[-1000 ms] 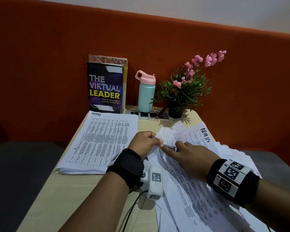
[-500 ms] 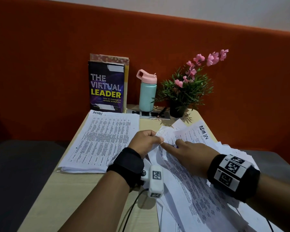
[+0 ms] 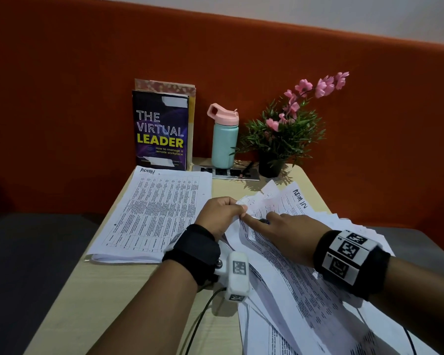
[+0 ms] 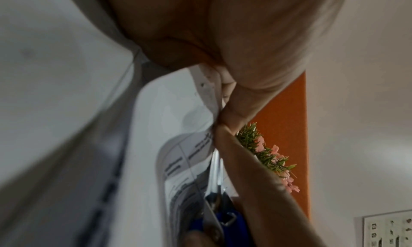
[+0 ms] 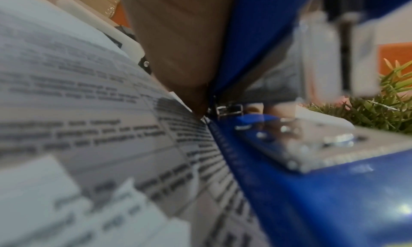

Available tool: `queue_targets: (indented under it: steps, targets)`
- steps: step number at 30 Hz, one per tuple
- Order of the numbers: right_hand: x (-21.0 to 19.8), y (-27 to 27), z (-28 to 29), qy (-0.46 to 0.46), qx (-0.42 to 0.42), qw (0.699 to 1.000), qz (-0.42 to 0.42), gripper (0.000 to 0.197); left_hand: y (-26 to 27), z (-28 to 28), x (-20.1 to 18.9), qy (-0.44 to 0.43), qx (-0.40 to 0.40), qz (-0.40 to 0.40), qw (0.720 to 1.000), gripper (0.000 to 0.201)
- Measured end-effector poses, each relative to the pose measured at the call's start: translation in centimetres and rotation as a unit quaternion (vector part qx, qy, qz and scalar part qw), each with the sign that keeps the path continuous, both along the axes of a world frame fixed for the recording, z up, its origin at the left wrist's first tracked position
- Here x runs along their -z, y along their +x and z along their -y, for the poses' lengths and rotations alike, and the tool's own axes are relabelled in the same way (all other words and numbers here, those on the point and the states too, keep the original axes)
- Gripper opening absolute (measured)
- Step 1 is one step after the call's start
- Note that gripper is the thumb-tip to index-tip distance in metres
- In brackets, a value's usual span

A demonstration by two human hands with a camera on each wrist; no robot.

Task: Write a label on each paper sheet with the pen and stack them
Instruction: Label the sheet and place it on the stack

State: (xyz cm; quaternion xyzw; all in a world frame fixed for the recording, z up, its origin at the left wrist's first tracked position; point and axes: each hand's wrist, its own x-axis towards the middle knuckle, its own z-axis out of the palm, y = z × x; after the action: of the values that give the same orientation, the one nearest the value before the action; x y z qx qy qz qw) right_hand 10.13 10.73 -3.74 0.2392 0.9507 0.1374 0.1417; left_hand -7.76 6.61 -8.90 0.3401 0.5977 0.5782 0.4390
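Two paper groups lie on the surface (image 3: 128, 290): one squared stack (image 3: 154, 213) at left, headed "ADMIN", and a fanned heap (image 3: 305, 290) at right, too overlapped to count, its far sheet (image 3: 290, 201) also lettered. The left hand (image 3: 219, 216) pinches a sheet edge between thumb and curled fingers (image 4: 236, 109). The right hand (image 3: 285, 235) lies on the heap, forefinger out to that pinch. Only a dark tip by it shows from the head; the wrist views show a blue stapler (image 5: 312, 180) with metal plate. Whether its fingers grip it, I cannot tell. Behind stand two books (image 3: 162, 129), one bottle (image 3: 224, 137), one plant (image 3: 280, 134).
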Motion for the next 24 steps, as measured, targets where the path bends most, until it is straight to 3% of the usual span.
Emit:
queue_targets:
  steps: [12, 19, 24]
  targets:
    - [0.0, 0.1, 0.0, -0.006, -0.001, 1.000, 0.003, 0.085, 0.1, -0.2, 0.3, 0.002, -0.012, 0.002, 1.000, 0.032]
    - [-0.5, -1.4, 1.1, 0.035, -0.027, 0.999, 0.010, 0.063, 0.8, 0.0, 0.1, -0.003, 0.009, 0.019, 1.000, 0.034]
    - [-0.7, -0.7, 0.6, 0.008, -0.023, 1.000, -0.005, 0.067, 0.4, 0.3, 0.2, 0.012, 0.015, 0.023, 1.000, 0.021]
